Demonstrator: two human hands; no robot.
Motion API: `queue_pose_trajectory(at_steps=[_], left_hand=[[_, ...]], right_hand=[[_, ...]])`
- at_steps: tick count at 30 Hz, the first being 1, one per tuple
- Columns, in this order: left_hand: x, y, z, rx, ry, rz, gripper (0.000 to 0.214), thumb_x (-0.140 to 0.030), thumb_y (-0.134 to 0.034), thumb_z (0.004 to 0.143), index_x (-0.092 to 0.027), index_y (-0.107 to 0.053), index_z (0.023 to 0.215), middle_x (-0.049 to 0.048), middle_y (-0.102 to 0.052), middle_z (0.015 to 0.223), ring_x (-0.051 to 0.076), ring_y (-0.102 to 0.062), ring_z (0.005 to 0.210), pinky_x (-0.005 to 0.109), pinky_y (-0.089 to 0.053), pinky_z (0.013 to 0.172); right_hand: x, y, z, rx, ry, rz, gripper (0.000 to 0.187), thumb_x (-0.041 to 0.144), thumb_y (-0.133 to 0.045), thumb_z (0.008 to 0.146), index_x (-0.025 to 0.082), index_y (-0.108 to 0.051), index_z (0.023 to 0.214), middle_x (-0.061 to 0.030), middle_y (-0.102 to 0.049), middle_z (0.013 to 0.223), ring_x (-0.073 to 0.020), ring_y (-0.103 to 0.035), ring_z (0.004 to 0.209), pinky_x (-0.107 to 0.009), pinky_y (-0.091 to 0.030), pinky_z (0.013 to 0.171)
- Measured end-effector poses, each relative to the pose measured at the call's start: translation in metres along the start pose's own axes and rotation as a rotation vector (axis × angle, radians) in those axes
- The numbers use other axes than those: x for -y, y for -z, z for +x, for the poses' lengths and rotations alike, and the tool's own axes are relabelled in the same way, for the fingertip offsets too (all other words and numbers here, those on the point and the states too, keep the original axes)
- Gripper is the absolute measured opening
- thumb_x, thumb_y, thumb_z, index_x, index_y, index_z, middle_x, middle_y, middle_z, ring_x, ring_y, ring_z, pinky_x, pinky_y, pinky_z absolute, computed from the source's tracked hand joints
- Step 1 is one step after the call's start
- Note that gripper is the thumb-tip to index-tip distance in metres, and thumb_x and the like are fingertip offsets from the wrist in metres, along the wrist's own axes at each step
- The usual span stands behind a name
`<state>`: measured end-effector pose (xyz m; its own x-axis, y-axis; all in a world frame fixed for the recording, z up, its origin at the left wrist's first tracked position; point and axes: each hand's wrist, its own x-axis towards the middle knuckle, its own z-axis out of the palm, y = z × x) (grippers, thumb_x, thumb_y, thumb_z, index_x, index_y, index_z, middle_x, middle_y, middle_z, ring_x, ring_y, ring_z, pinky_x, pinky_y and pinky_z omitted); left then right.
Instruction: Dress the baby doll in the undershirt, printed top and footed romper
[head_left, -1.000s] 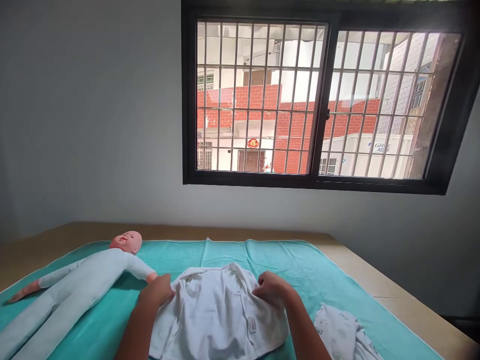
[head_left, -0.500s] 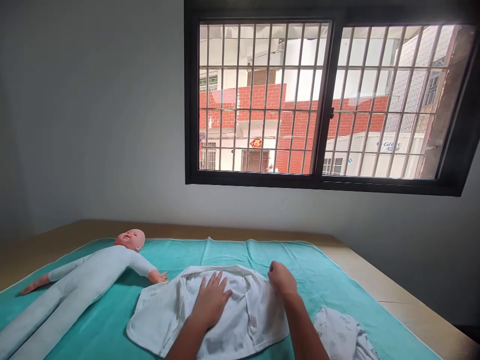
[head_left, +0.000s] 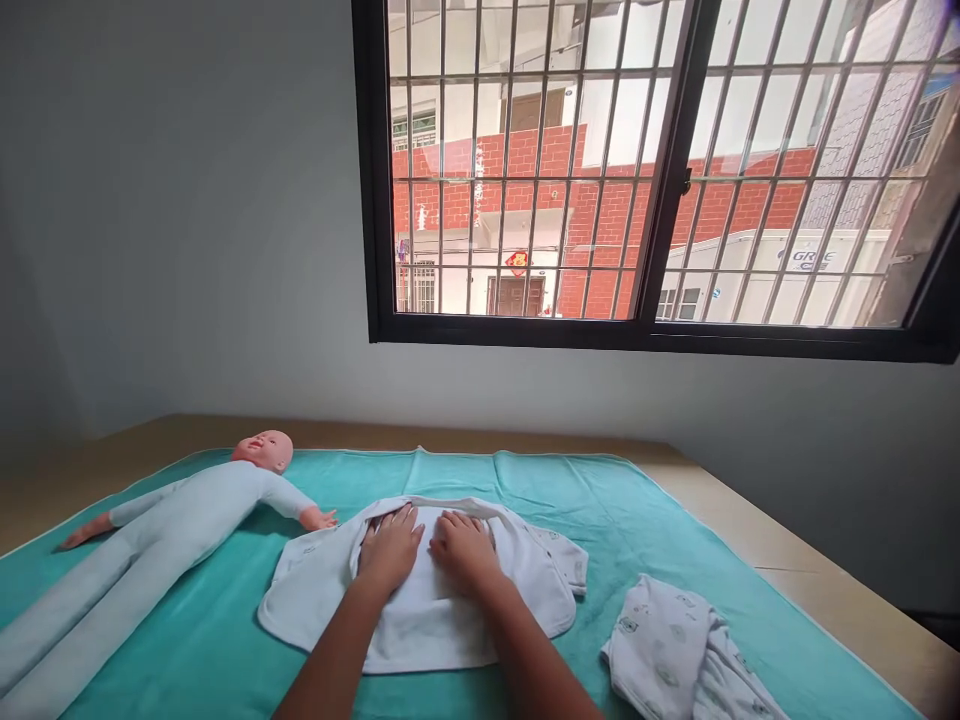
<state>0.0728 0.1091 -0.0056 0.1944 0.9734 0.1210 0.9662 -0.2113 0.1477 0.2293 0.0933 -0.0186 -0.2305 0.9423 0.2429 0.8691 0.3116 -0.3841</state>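
A white baby top [head_left: 442,640] lies spread with its front panels folded outward and its plain inside facing up. A small printed sleeve [head_left: 566,558] sticks out at its right. My left hand [head_left: 391,550] rests on the fabric below the neckline, fingers stretched out. Beside it, my right hand [head_left: 466,550] lies on the cloth with slightly bent fingers; its fingertips touch the fabric near the right panel. Neither hand lifts any cloth. Left of the top, a baby doll [head_left: 191,515] in a white body lies on its back, one hand close to the left sleeve.
A turquoise cloth [head_left: 645,520] covers much of the wooden table [head_left: 810,570]. At the front right lies a folded white printed garment [head_left: 675,640]. Behind the table is a grey wall [head_left: 187,250] with a barred, black-framed window [head_left: 517,330].
My right hand has moved left from the top's right edge onto its middle, its fist loosened. The right sleeve now shows. My left hand has shifted slightly left. The camera view has tilted down.
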Motion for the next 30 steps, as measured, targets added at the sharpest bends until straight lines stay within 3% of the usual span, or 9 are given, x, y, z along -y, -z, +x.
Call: queue_pose_trajectory(at_steps=[6,10,13,16,20,30], left_hand=[[-0.002,0.0,0.009,-0.022,0.069,-0.013,0.051,-0.035,-0.029,0.098,-0.015,-0.047,0.141,0.0115,-0.045,0.15,0.029,-0.047,0.132,0.048,-0.038,0.108],[0.004,-0.004,0.018,-0.061,0.071,-0.012,0.051,-0.034,-0.027,0.098,-0.015,-0.046,0.141,0.0109,-0.041,0.153,0.029,-0.044,0.134,0.047,-0.039,0.107],[0.009,-0.007,0.023,-0.152,0.081,-0.035,0.054,-0.035,-0.027,0.098,-0.015,-0.038,0.147,0.01,-0.03,0.159,0.03,-0.036,0.139,0.045,-0.039,0.107],[0.013,-0.01,0.028,-0.075,0.067,-0.076,0.056,-0.039,-0.025,0.098,-0.016,-0.037,0.148,0.0095,-0.027,0.16,0.032,-0.037,0.138,0.048,-0.039,0.107],[0.017,-0.013,0.033,0.059,0.089,-0.106,0.057,-0.043,-0.024,0.098,-0.019,-0.039,0.147,0.0072,-0.03,0.159,0.034,-0.041,0.135,0.052,-0.038,0.107],[0.019,-0.017,0.033,0.003,0.069,-0.111,0.054,-0.043,-0.024,0.098,-0.02,-0.043,0.144,0.0077,-0.034,0.157,0.032,-0.043,0.134,0.049,-0.039,0.107]], right_hand=[[-0.011,0.006,0.003,-0.104,-0.177,-0.133,0.036,0.024,-0.044,0.092,0.012,-0.061,0.122,-0.0165,-0.058,0.136,-0.0286,-0.049,0.128,-0.042,-0.031,0.108],[-0.015,0.01,0.011,-0.132,-0.163,-0.161,0.045,0.019,-0.044,0.09,0.013,-0.052,0.134,-0.0148,-0.05,0.145,-0.0279,-0.043,0.132,-0.041,-0.026,0.111],[-0.024,0.011,0.018,-0.074,-0.133,-0.171,0.045,0.024,-0.046,0.09,0.014,-0.054,0.133,-0.0127,-0.047,0.147,-0.0289,-0.043,0.132,-0.041,-0.026,0.11],[-0.034,0.01,0.022,-0.027,-0.143,-0.162,0.039,0.03,-0.044,0.094,0.016,-0.059,0.127,-0.0113,-0.052,0.143,-0.0278,-0.046,0.129,-0.039,-0.027,0.109],[-0.039,0.005,0.02,-0.063,-0.138,-0.174,0.039,0.036,-0.04,0.098,0.018,-0.058,0.127,-0.009,-0.057,0.138,-0.0251,-0.047,0.127,-0.038,-0.026,0.109],[-0.033,0.004,0.017,-0.099,-0.088,-0.246,0.033,0.033,-0.04,0.099,0.018,-0.063,0.117,-0.01,-0.062,0.13,-0.023,-0.051,0.123,-0.034,-0.03,0.106]])
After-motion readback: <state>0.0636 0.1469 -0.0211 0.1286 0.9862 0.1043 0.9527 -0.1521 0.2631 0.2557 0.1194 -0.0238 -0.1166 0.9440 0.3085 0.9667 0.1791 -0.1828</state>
